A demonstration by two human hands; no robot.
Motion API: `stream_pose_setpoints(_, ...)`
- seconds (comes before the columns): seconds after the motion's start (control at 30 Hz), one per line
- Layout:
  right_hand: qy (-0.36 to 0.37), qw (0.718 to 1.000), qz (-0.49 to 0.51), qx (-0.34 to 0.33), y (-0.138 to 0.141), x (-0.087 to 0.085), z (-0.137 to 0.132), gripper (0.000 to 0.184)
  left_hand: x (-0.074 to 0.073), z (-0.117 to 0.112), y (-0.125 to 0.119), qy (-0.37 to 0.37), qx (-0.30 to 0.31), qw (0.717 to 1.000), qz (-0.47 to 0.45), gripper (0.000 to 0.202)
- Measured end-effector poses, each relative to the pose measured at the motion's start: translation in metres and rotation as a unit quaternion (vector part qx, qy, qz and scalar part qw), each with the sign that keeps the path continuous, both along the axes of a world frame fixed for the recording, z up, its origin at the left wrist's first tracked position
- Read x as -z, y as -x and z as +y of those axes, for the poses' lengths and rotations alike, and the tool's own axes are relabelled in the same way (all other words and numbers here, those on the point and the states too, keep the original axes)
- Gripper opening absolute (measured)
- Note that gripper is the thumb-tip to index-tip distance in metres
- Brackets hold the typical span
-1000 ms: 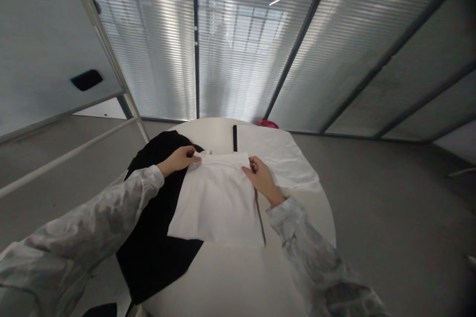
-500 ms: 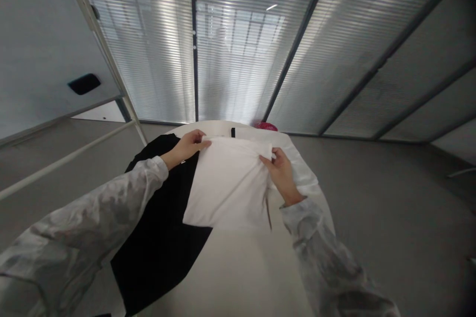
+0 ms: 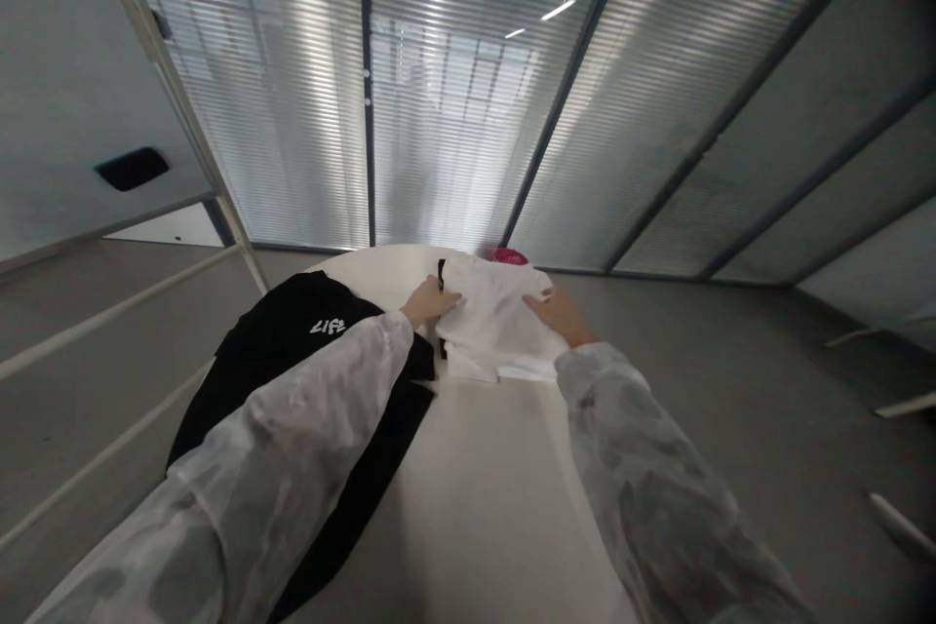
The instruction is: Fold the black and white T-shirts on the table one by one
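Note:
A folded white garment [image 3: 504,322] lies at the far right of the white table, its kind not clear from the folds. My left hand [image 3: 431,302] grips its left edge, thumb on top and fingers mostly hidden. At the opposite edge my right hand [image 3: 562,314] holds the fabric, its thumb stretched over the upper side. A narrow black strip [image 3: 441,271] shows along the garment's left side. To the left is spread a black garment [image 3: 292,312] with white lettering, partly covered by my left sleeve.
The white table [image 3: 497,487] has a rounded far edge. A red item [image 3: 509,256] sits just beyond the white garment. Behind stands a glass partition with blinds [image 3: 439,117]. At the left is a whiteboard [image 3: 58,97] on a pale metal frame [image 3: 182,268].
Both hands have brought the white garment rightward and laid it down, and it looks smaller now. My left hand has moved right, away from the black garment. The view has shifted slightly.

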State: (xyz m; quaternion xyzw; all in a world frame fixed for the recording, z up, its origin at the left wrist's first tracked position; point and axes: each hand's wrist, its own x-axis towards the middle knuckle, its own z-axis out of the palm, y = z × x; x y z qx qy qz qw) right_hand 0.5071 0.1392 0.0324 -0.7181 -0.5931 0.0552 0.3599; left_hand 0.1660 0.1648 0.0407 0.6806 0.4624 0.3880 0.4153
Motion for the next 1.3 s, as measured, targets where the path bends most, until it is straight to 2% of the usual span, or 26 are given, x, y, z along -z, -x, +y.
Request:
stream_pose_setpoints(0.03,0.044,0.999,-0.025,0.014,0.001,0.011,-0.016,0.042,0.009,-0.009,0.004,0.012,-0.011,0.999,0.033,0.051)
stream_pose_setpoints(0.1,0.081,0.994,-0.066,0.041,0.004,0.029,-0.048,0.047,0.025,-0.027,0.013,0.039,-0.020,0.994,0.099,0.051)
stream_pose_setpoints(0.17,0.081,0.993,-0.072,0.054,0.005,0.040,-0.076,0.053,0.035,-0.042,0.022,0.057,0.005,0.988,0.141,0.048)
stream_pose_setpoints(0.23,0.075,0.996,-0.045,0.029,0.004,0.045,-0.094,0.053,0.039,-0.053,0.028,0.060,0.044,0.988,0.133,0.041)
stream_pose_setpoints(0.3,0.059,0.998,0.007,-0.014,0.000,0.044,-0.103,0.050,0.039,-0.059,0.028,0.062,0.065,0.991,0.097,0.033)
stream_pose_setpoints(0.37,0.014,0.995,0.090,-0.033,-0.005,0.039,-0.104,0.049,0.035,-0.061,0.023,0.075,0.060,0.994,0.047,0.026)
stream_pose_setpoints(0.5,-0.112,0.964,0.240,-0.004,-0.022,0.027,-0.106,0.058,0.027,-0.067,0.011,0.107,0.054,0.993,-0.005,0.023)
stream_pose_setpoints(0.57,-0.120,0.965,0.232,0.014,-0.029,0.028,-0.113,0.059,0.026,-0.073,0.008,0.089,0.082,0.992,0.046,0.028)
stream_pose_setpoints(0.7,-0.017,0.993,0.115,0.028,-0.034,0.040,-0.129,0.053,0.027,-0.084,0.009,0.033,0.120,0.970,0.207,0.040)
stream_pose_setpoints(0.8,0.013,0.997,0.066,0.029,-0.036,0.048,-0.134,0.050,0.025,-0.086,0.012,0.029,0.122,0.962,0.244,0.042)
stream_pose_setpoints(0.9,0.015,0.998,0.061,0.028,-0.038,0.050,-0.137,0.049,0.018,-0.089,0.016,0.028,0.134,0.953,0.270,0.039)
stream_pose_setpoints(0.97,0.005,0.998,0.042,0.049,-0.037,0.049,-0.140,0.046,0.010,-0.095,0.017,-0.026,0.088,0.945,0.314,0.029)
stream_pose_setpoints(1.03,-0.040,0.995,-0.025,0.091,-0.030,0.048,-0.142,0.043,0.005,-0.104,0.016,-0.141,0.033,0.927,0.347,0.022)
stream_pose_setpoints(1.1,-0.102,0.983,-0.115,0.101,-0.017,0.045,-0.143,0.041,0.006,-0.112,0.011,-0.270,0.047,0.899,0.342,0.032)
stream_pose_setpoints(1.17,-0.138,0.972,-0.188,0.037,0.001,0.042,-0.141,0.043,0.014,-0.117,0.005,-0.353,0.115,0.869,0.327,0.052)
stream_pose_setpoints(1.2,-0.138,0.967,-0.215,-0.010,0.010,0.041,-0.140,0.046,0.020,-0.118,0.002,-0.370,0.142,0.858,0.326,0.063)
stream_pose_setpoints(1.3,-0.087,0.951,-0.277,-0.109,0.032,0.044,-0.134,0.057,0.042,-0.119,-0.004,-0.357,0.175,0.847,0.352,0.087)
